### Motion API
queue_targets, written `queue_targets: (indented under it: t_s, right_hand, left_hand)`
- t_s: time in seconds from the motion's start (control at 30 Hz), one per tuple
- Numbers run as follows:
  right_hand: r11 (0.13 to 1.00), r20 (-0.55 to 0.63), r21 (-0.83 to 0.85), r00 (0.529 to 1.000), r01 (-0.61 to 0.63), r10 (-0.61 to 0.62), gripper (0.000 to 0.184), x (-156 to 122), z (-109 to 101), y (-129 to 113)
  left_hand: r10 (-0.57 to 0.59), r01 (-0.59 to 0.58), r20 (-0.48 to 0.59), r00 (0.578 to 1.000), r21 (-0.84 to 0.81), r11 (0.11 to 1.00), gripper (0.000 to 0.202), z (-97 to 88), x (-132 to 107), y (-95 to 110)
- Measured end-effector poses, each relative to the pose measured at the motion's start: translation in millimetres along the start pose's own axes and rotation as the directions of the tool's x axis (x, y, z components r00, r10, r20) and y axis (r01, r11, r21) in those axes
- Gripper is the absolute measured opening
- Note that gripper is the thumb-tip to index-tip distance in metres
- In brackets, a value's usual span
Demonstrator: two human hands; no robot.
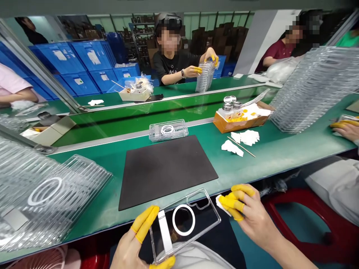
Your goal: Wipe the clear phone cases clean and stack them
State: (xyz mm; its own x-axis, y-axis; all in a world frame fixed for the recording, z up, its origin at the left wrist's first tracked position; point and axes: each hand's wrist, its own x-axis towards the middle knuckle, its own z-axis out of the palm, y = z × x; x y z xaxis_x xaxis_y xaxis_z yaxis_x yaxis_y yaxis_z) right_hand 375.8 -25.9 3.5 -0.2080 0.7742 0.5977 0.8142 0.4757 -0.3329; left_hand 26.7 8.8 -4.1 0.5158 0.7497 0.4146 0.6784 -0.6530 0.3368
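At the near edge of the long green workbench (pixel 280 153), just below the flat black rectangular mat (pixel 168 170): clear plastic phone case (pixel 185 224) with a white ring and a white strip inside, held tilted over the lap, not resting on the bench. Gripped at its left end by the left hand (pixel 131 246), yellow-capped fingers closed on the upper rim, capped thumb on the lower edge. Right hand (pixel 252 220) narrowed around a small white folded wipe (pixel 219 203), pinched in yellow-capped fingertips, touching or just beside the case's upper right corner; hard to tell which. Judged mid-clean: wipe at one corner only, most of the surface seemingly yet to be gone over. Tall pile of like clear cases (pixel 50 198) at far left, another leaning stack of clear cases (pixel 311 93) at right; wiped or waiting, impossible to say.
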Motion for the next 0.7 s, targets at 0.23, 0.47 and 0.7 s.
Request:
queue_targets:
  t_s: [0.23,0.47,0.7]
  right_hand:
    - [0.985,-0.066,0.137,0.991,-0.108,0.118,0.023,3.2,18.0,-26.7]
    - [0.912,0.138,0.35,0.975,-0.213,0.174,0.016,-32.8,-9.9,-29.0]
    - [0.462,-0.076,0.76,0.644,-0.457,0.761,0.02,-25.8,-13.6,12.2]
  left_hand:
    - [-0.017,0.016,0.049,0.999,0.028,0.999,0.084,-6.5,3.1,1.6]
    - [-0.055,0.059,0.033,0.998,-0.141,0.988,0.092,-3.6,6.3,4.9]
    - [-0.05,0.122,0.197,0.979,-0.373,0.92,0.11,-0.2,10.8,20.7]
